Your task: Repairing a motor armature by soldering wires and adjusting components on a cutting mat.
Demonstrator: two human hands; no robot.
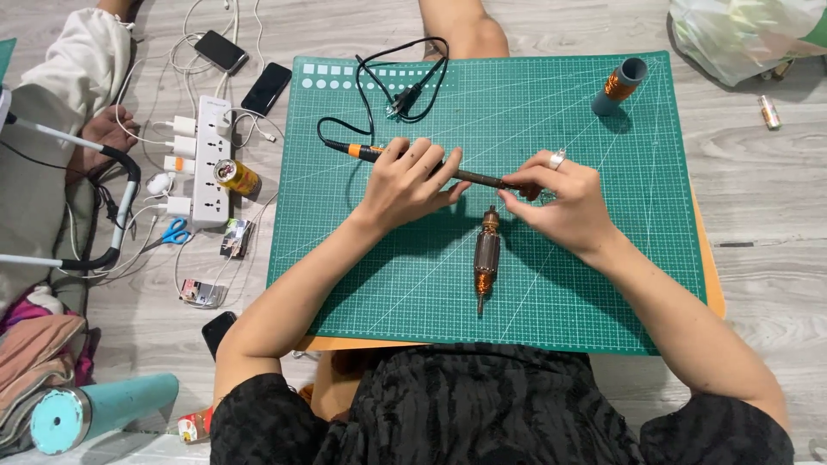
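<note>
At mid-frame both hands held the soldering iron (pixel 431 166), left hand (pixel 405 182) on its handle, right hand (pixel 564 202) pinching its tip, while the motor rotor (pixel 487 257) lay untouched below.

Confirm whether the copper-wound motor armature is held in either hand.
No: the copper-wound motor armature lies on the green cutting mat, below both hands gripping the soldering iron.

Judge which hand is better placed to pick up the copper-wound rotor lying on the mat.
Probably the right hand: only its fingertips pinch the soldering iron tip, close above the rotor. The left hand wraps the handle, carrying the tool.
</note>
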